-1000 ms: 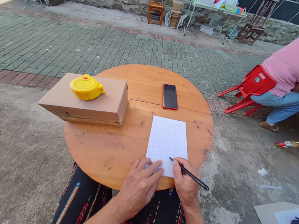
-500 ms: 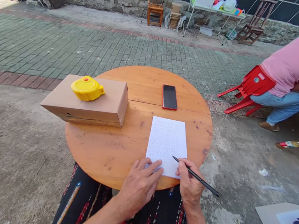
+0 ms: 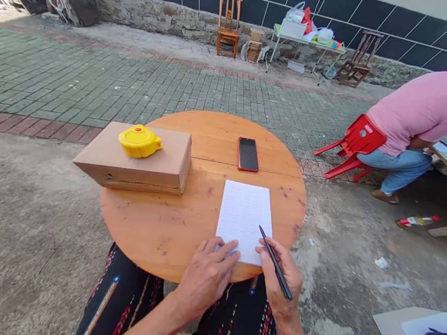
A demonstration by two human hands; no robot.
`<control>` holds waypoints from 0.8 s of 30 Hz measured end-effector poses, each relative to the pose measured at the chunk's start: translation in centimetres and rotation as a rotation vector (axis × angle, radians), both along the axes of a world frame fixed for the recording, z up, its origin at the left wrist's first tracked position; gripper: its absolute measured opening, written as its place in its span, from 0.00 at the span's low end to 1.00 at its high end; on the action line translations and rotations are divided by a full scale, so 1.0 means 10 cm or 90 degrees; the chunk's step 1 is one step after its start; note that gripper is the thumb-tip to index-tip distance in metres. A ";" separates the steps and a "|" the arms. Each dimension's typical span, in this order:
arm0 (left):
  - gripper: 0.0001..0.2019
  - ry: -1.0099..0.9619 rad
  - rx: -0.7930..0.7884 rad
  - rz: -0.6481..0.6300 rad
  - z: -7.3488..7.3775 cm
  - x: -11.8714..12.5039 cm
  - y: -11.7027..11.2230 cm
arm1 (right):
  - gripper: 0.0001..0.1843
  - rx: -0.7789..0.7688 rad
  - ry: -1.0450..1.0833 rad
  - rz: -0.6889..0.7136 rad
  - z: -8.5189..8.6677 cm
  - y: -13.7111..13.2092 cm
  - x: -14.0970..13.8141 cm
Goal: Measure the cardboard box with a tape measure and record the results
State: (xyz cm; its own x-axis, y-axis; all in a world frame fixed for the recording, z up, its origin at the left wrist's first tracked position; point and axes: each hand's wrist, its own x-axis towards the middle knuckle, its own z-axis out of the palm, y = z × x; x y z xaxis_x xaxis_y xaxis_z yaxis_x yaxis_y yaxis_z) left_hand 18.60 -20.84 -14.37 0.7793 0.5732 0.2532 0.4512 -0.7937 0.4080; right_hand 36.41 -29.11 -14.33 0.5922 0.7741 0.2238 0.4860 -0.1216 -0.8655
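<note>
A white sheet of paper with fine print lies on the near right part of a round wooden table. My left hand rests flat on the sheet's near left corner, fingers stretched out. My right hand is closed round a black pen, its tip lifted just above the sheet's near right edge. A red-cased phone lies face up beyond the paper. At the table's left a cardboard box carries a yellow tape measure.
A person in a pink shirt sits on a tilted red plastic chair at the right. Grey concrete and brick paving surround the table. Wooden chairs and a small cluttered table stand by the far wall. A bottle lies on the ground.
The view has tilted up and drawn back. My right hand has turned the pen more upright and lifted its tip off the paper. My left hand stays on the sheet.
</note>
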 end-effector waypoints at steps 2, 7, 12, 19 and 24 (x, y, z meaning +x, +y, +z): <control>0.15 -0.003 0.003 0.003 0.00 0.00 0.00 | 0.18 0.000 0.010 0.053 0.03 -0.05 -0.01; 0.14 -0.019 0.005 0.004 0.00 0.00 0.00 | 0.19 -0.001 -0.005 0.070 0.09 -0.12 -0.05; 0.13 -0.019 -0.010 0.008 0.02 0.00 0.00 | 0.12 -0.004 -0.203 0.018 0.05 -0.01 -0.03; 0.09 -0.049 0.004 0.016 0.00 0.00 -0.01 | 0.25 -0.127 -0.627 0.189 0.03 0.43 0.21; 0.06 -0.051 0.014 0.016 0.00 0.00 0.00 | 0.32 -0.179 -0.728 0.261 -0.01 0.50 0.36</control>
